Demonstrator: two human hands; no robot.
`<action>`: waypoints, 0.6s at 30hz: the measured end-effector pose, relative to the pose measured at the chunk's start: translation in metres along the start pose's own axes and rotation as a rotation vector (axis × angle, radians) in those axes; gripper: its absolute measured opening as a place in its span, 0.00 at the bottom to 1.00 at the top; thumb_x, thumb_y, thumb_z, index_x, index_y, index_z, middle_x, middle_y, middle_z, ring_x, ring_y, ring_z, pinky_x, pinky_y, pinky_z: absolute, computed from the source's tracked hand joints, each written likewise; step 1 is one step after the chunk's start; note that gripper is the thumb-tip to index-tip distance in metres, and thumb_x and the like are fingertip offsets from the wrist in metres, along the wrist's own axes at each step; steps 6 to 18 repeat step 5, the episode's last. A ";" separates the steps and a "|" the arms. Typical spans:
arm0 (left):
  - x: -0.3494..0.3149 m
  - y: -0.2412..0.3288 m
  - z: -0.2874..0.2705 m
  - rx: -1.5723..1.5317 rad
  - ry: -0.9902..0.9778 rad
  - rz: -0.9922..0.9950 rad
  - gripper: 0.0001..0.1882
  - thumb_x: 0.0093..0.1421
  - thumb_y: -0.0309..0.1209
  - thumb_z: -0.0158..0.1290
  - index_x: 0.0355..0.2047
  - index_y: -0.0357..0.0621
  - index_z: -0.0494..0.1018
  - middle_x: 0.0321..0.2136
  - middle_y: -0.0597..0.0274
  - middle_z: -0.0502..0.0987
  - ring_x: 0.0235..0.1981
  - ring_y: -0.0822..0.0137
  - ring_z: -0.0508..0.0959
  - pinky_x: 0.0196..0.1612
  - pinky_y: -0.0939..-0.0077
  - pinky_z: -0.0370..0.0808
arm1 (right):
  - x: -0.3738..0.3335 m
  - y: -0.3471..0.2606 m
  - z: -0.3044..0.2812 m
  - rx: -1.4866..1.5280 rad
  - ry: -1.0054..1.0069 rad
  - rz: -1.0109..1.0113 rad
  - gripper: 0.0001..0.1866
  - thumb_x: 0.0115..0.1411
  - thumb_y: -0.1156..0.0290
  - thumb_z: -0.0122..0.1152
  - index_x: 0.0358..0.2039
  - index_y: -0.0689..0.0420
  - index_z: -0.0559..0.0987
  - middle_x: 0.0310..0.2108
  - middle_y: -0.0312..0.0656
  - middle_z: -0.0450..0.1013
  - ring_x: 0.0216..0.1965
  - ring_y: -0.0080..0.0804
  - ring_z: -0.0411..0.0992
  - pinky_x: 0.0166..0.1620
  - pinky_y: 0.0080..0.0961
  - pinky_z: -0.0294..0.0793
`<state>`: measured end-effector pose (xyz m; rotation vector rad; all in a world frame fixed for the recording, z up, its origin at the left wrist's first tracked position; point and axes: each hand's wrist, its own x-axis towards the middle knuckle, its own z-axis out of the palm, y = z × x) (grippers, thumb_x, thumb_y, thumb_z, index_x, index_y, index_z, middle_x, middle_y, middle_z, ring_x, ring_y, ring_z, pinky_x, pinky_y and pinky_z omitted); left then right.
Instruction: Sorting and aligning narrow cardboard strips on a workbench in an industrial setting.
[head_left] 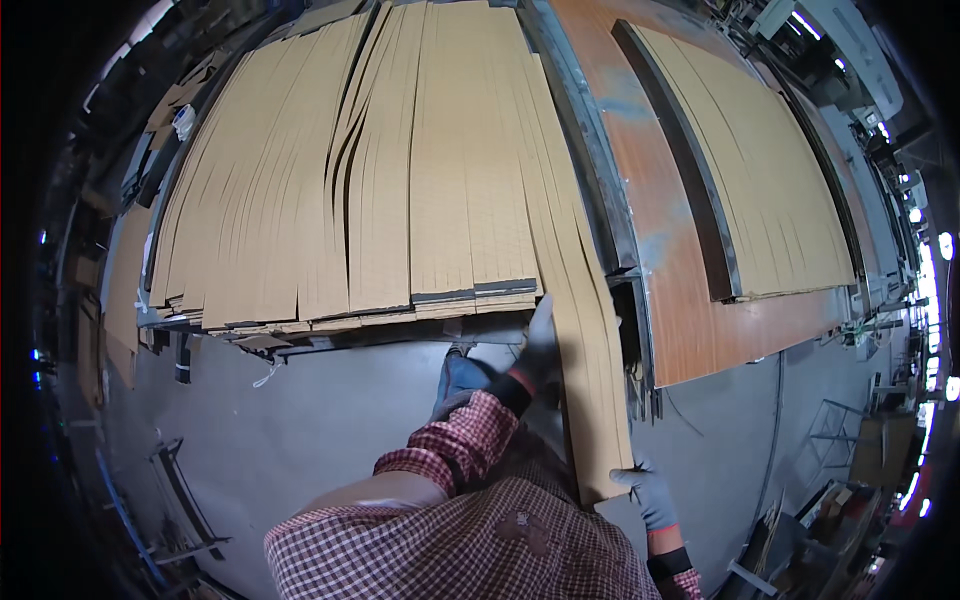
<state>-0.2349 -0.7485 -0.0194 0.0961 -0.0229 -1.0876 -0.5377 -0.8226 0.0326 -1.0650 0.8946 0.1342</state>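
A long stack of tan cardboard strips [590, 380] sticks out toward me past the front of the large table of strips. My left hand [540, 340], in a grey glove, grips its left edge partway along, with the fingers mostly hidden underneath. At the near end my right hand [650, 495], also gloved in grey, is closed on the right corner, its thumb on top. Left of the held strips lie many more cardboard strips [470, 150], packed side by side with uneven gaps. A few dark-edged ones lie at their front edge.
To the right, a reddish-brown tabletop [670, 330] carries another cardboard stack [770, 190] between dark metal rails. A metal frame edge [590, 130] runs between both tables. On the grey floor [330, 420] stands a dark metal frame [185, 495] at left.
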 end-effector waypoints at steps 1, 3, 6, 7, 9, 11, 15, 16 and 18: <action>0.005 0.003 0.007 0.063 0.050 -0.023 0.39 0.68 0.58 0.25 0.61 0.35 0.61 0.53 0.40 0.72 0.52 0.46 0.75 0.58 0.50 0.71 | 0.005 0.000 -0.002 0.059 -0.001 0.027 0.35 0.50 0.86 0.59 0.62 0.65 0.67 0.56 0.43 0.72 0.57 0.31 0.69 0.60 0.27 0.65; 0.002 0.006 0.005 0.039 0.015 -0.046 0.39 0.67 0.57 0.24 0.65 0.39 0.58 0.58 0.41 0.67 0.56 0.43 0.72 0.58 0.40 0.69 | 0.005 -0.038 0.037 0.083 -0.061 -0.042 0.36 0.50 0.86 0.59 0.63 0.65 0.66 0.57 0.43 0.70 0.59 0.31 0.68 0.61 0.27 0.64; 0.013 0.003 -0.012 0.064 0.009 0.028 0.45 0.62 0.66 0.25 0.66 0.44 0.57 0.57 0.41 0.69 0.56 0.41 0.72 0.58 0.41 0.69 | 0.011 -0.051 0.044 -0.017 -0.117 -0.118 0.38 0.49 0.85 0.60 0.64 0.64 0.64 0.58 0.43 0.70 0.59 0.33 0.67 0.62 0.29 0.63; 0.013 0.003 -0.012 0.064 0.009 0.028 0.45 0.62 0.66 0.25 0.66 0.44 0.57 0.57 0.41 0.69 0.56 0.41 0.72 0.58 0.41 0.69 | 0.011 -0.051 0.044 -0.017 -0.117 -0.118 0.38 0.49 0.85 0.60 0.64 0.64 0.64 0.58 0.43 0.70 0.59 0.33 0.67 0.62 0.29 0.63; 0.013 0.003 -0.012 0.064 0.009 0.028 0.45 0.62 0.66 0.25 0.66 0.44 0.57 0.57 0.41 0.69 0.56 0.41 0.72 0.58 0.41 0.69 | 0.011 -0.051 0.044 -0.017 -0.117 -0.118 0.38 0.49 0.85 0.60 0.64 0.64 0.64 0.58 0.43 0.70 0.59 0.33 0.67 0.62 0.29 0.63; 0.013 0.003 -0.012 0.064 0.009 0.028 0.45 0.62 0.66 0.25 0.66 0.44 0.57 0.57 0.41 0.69 0.56 0.41 0.72 0.58 0.41 0.69 | 0.011 -0.051 0.044 -0.017 -0.117 -0.118 0.38 0.49 0.85 0.60 0.64 0.64 0.64 0.58 0.43 0.70 0.59 0.33 0.67 0.62 0.29 0.63; 0.013 0.003 -0.012 0.064 0.009 0.028 0.45 0.62 0.66 0.25 0.66 0.44 0.57 0.57 0.41 0.69 0.56 0.41 0.72 0.58 0.41 0.69 | 0.011 -0.051 0.044 -0.017 -0.117 -0.118 0.38 0.49 0.85 0.60 0.64 0.64 0.64 0.58 0.43 0.70 0.59 0.33 0.67 0.62 0.29 0.63; 0.013 0.003 -0.012 0.064 0.009 0.028 0.45 0.62 0.66 0.25 0.66 0.44 0.57 0.57 0.41 0.69 0.56 0.41 0.72 0.58 0.41 0.69 | 0.011 -0.051 0.044 -0.017 -0.117 -0.118 0.38 0.49 0.85 0.60 0.64 0.64 0.64 0.58 0.43 0.70 0.59 0.33 0.67 0.62 0.29 0.63; 0.013 0.003 -0.012 0.064 0.009 0.028 0.45 0.62 0.66 0.25 0.66 0.44 0.57 0.57 0.41 0.69 0.56 0.41 0.72 0.58 0.41 0.69 | 0.011 -0.051 0.044 -0.017 -0.117 -0.118 0.38 0.49 0.85 0.60 0.64 0.64 0.64 0.58 0.43 0.70 0.59 0.33 0.67 0.62 0.29 0.63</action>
